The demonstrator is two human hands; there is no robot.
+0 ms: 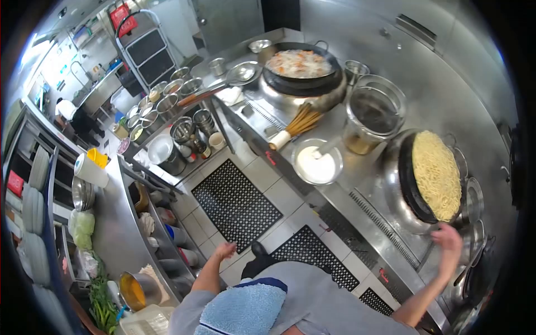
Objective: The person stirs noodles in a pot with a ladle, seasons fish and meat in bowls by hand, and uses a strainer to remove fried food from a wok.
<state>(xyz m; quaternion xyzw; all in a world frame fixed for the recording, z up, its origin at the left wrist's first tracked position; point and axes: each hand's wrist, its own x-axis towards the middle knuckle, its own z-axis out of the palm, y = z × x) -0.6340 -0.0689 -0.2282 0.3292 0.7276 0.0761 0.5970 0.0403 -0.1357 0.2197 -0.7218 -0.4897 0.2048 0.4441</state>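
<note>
My right hand is at the near edge of a wok heaped with pale noodles. Its fingers are loosely bent and apart, right by the wok's rim, and nothing shows in them. Over the floor on the other side, my left hand hangs with its fingers curled in and holds nothing visible. A metal bowl of white liquid, with a ladle in it, stands on the steel range left of the noodles. Beside it lies a bamboo wok brush.
A second wok holds frothing food with orange pieces. Between the woks stands a tall metal pot. A ladle reaches across the range's left end. Black mats cover the floor; a steel counter runs behind. Another person is far left.
</note>
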